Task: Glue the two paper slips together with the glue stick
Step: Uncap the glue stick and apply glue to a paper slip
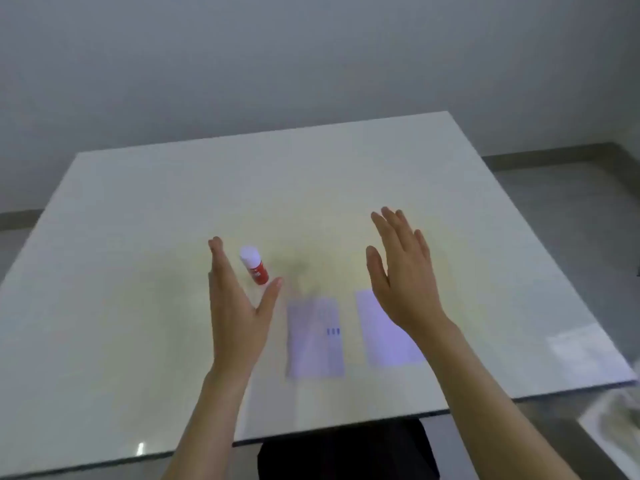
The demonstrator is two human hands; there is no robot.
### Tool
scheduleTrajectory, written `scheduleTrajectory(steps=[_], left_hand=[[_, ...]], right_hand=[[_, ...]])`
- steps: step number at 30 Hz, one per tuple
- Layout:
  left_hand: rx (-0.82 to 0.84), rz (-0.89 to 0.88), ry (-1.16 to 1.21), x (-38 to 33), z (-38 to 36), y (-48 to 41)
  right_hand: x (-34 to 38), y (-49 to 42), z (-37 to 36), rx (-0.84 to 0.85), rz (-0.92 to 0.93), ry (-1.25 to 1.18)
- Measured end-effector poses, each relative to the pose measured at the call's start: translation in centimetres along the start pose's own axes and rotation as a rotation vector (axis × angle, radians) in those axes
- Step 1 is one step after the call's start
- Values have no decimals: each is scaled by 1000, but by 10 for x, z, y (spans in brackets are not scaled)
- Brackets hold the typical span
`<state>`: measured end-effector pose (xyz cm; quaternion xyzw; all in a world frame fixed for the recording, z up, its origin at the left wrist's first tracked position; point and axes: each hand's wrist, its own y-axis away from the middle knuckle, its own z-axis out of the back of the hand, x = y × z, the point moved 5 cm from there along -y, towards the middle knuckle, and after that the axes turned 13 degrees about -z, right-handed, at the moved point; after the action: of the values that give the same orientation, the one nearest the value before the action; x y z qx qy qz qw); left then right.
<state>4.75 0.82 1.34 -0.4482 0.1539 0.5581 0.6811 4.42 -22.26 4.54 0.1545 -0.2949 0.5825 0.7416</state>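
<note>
**Open hands above glue stick and two paper slips**

A white worktop (138, 237) holds a glue stick (255, 265), red with a white cap, standing tilted. This stick is the landmark. Just beside it, on its near side, the left hand (239, 306) hovers open and empty, fingers straight, thumb spread toward the stick's base. Nearer the person and to the stick's right lie two pale paper slips, flat and apart: the left slip (315, 336) with small blue marks, and the right slip (384, 336), partly hidden by the right hand (403, 275), which is open too, holding nothing. The stick looks light and rigid; grip its red barrel. The slips seem thin and flimsy, best pinned flat or lifted by an edge.
</note>
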Motion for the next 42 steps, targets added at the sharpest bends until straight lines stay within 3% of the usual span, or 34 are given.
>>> scheduleTrajectory(steps=[6,9,14,16,18,25,30,34,39,42], left_hand=[[-147,92,53,-1,-4,-6],[-166,-9,71,-26,12,-1],[-111,-249,-65,-77,36,16],[-88,-324,-131,-92,42,22],[-62,-369,-154,-100,45,26],[-24,-383,-224,-97,52,30],[-47,-385,-260,-103,46,26],[-65,-364,-257,-99,43,25],[-39,-385,-297,-101,36,23],[-44,-366,-287,-100,34,23]], right_hand=[[9,36,27,-163,146,-118],[22,54,45,-142,193,-267],[49,57,34,294,-82,-505],[61,57,21,486,-188,-509],[71,58,12,556,-211,-426],[85,59,13,492,169,-313],[75,50,14,416,-35,-393],[74,48,18,470,111,-439],[61,41,17,446,-106,-439],[64,41,19,437,30,-469]])
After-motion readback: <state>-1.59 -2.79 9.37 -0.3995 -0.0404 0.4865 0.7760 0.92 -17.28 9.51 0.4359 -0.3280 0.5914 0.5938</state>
